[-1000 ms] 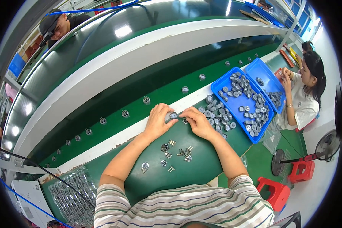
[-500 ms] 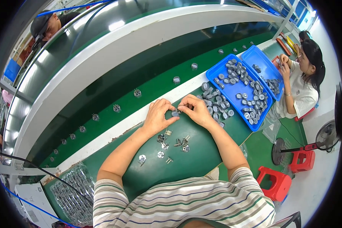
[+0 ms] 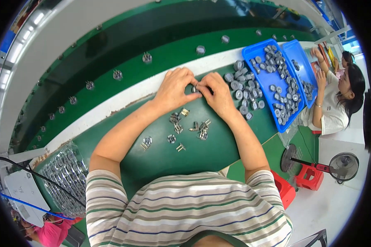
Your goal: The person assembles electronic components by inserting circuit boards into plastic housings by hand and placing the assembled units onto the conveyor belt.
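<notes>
My left hand (image 3: 177, 87) and my right hand (image 3: 217, 95) meet over the green worktop, just inside its white ledge. Between their fingertips is a small grey round part (image 3: 195, 89), mostly covered by the fingers. Both hands are closed on it, thumbs and forefingers pinching from either side. Nearer to me lie loose metal pieces with prongs: a small heap (image 3: 203, 131), a second cluster (image 3: 176, 122), and single ones such as a shiny piece (image 3: 171, 138). Right of my right hand sits a pile of grey round parts (image 3: 245, 88).
A blue tray (image 3: 267, 84) holds many grey round parts; another blue tray (image 3: 297, 53) adjoins it. Beyond the white ledge (image 3: 123, 95), a green belt (image 3: 169, 51) carries spaced parts. Clear plastic trays (image 3: 65, 181) lie left. A co-worker (image 3: 332, 99) sits right, near a fan (image 3: 344, 168).
The whole view has shifted and tilted, so the worktop appears differently placed. My hands stay together on the grey part. The co-worker's hands, close together before, are now apart.
</notes>
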`<control>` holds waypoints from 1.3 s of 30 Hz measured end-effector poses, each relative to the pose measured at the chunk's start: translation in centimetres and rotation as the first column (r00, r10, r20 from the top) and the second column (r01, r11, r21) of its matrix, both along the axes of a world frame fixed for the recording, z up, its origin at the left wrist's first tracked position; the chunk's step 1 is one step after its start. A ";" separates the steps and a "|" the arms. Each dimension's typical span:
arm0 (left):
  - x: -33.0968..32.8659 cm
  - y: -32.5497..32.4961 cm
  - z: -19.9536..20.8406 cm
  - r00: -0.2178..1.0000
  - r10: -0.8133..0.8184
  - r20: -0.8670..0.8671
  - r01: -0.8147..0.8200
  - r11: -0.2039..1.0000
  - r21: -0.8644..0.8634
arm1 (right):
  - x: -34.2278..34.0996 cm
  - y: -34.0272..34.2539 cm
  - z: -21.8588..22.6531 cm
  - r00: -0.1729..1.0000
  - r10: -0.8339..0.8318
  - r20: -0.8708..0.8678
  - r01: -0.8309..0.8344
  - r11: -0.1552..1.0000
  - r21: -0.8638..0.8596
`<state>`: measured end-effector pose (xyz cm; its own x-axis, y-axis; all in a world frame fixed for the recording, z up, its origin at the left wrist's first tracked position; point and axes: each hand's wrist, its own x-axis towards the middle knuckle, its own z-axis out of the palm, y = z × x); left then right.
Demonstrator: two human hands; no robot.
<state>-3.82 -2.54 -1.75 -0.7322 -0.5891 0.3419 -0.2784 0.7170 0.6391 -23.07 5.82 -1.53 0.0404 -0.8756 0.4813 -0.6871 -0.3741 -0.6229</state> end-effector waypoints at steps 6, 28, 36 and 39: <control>0.7 -1.3 0.3 0.998 0.015 -0.054 -0.011 0.998 0.066 | -0.6 3.0 4.0 0.978 -0.128 0.163 0.043 0.896 0.442; 3.6 -1.2 5.3 0.964 -0.203 0.168 0.182 0.974 0.133 | -0.8 8.7 2.6 0.684 -0.151 0.714 -0.383 0.759 0.527; -1.3 -5.9 1.5 0.976 0.211 0.058 -0.186 0.939 -0.288 | -0.8 6.3 1.6 0.996 0.005 -0.086 -0.020 0.984 -0.175; -3.0 -7.8 0.3 0.954 0.273 0.120 -0.222 0.918 -0.328 | -0.7 6.6 1.3 0.962 0.096 -0.255 -0.124 0.987 -0.098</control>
<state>-6.80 -10.33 -1.46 -0.6365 -0.6435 0.4253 -0.5526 0.7651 0.3305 -23.76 12.44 -0.24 0.2641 -0.7999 0.5389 -0.7654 -0.5138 -0.3876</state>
